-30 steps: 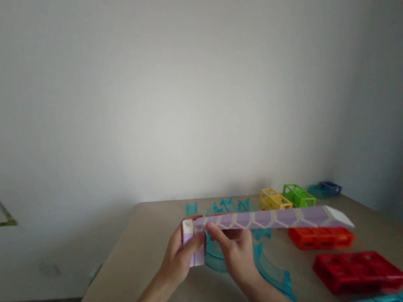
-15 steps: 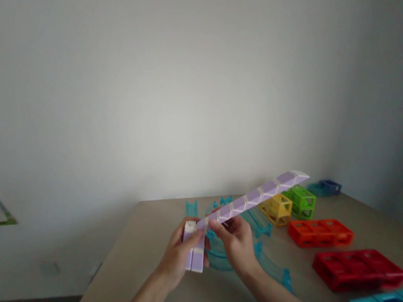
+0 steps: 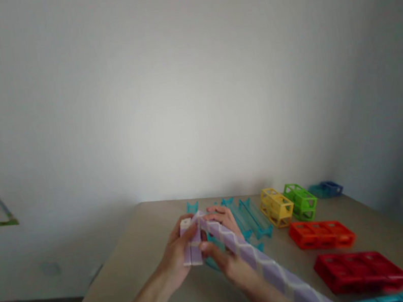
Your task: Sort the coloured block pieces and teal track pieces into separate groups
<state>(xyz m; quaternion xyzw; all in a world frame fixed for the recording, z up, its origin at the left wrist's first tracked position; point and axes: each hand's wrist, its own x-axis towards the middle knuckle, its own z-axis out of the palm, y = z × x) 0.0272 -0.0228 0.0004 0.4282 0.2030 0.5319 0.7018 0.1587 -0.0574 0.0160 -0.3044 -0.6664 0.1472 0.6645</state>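
A lilac-and-white snake puzzle [image 3: 247,250] made of wedge segments is held above the table. Its short end is folded into side-by-side strips, and my left hand [image 3: 178,255] is closed around them with the thumb across the front. From a bend at the top, the long part slants down to the lower right and out of the picture. My right hand [image 3: 229,259] grips it near the bend, fingers on the far side and thumb on the near side. The long part partly covers this hand.
Clear teal track pieces [image 3: 251,215] lie behind and under the hands. On the right stand yellow frame blocks [image 3: 276,206], green frame blocks [image 3: 301,201], an orange block row [image 3: 321,234], a red block row [image 3: 361,271] and a blue one [image 3: 389,300]. The table [image 3: 128,266] meets a wall.
The long part of the snake puzzle has swung from pointing up right to pointing down right, toward me. My right hand has turned with it; my left hand still holds the folded end.
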